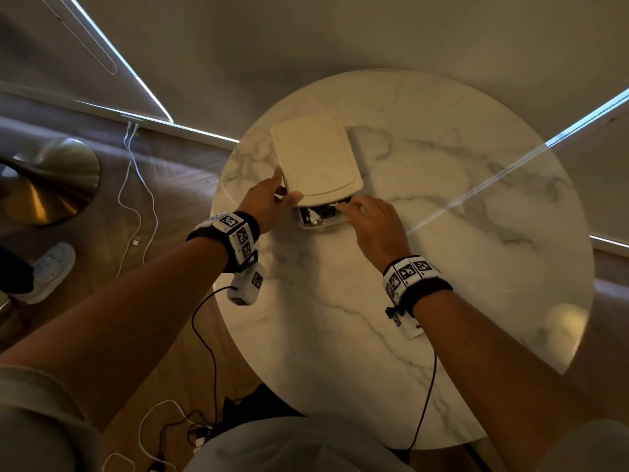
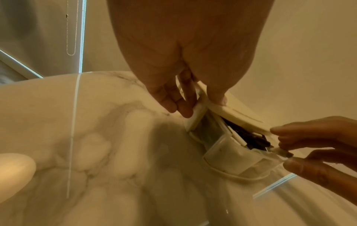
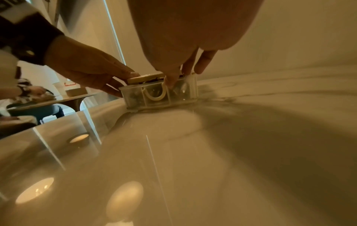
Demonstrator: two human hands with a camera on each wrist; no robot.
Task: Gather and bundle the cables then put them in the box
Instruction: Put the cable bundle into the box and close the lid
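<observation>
A clear plastic box (image 1: pixel 321 227) sits on the round marble table (image 1: pixel 442 267). Its cream lid (image 1: pixel 316 158) lies askew over it, so the near end stays uncovered. Black and white cables (image 1: pixel 315 214) fill that gap. My left hand (image 1: pixel 269 199) grips the lid's near-left corner (image 2: pixel 199 107), thumb on top and fingers under the edge. My right hand (image 1: pixel 371 216) is at the box's near-right rim, where finger and thumb pinch a cable plug (image 2: pixel 284 153) sticking out over the edge. From the right wrist, the box (image 3: pixel 135 94) shows a white looped latch (image 3: pixel 154 96) on its front wall.
White cables (image 1: pixel 136 199) trail on the wooden floor at left, beside a brass lamp base (image 1: pixel 51 182) and a shoe (image 1: pixel 51 267). More cables (image 1: pixel 177 427) lie by my feet. Another person sits at a second table (image 3: pixel 48 100) at the far left.
</observation>
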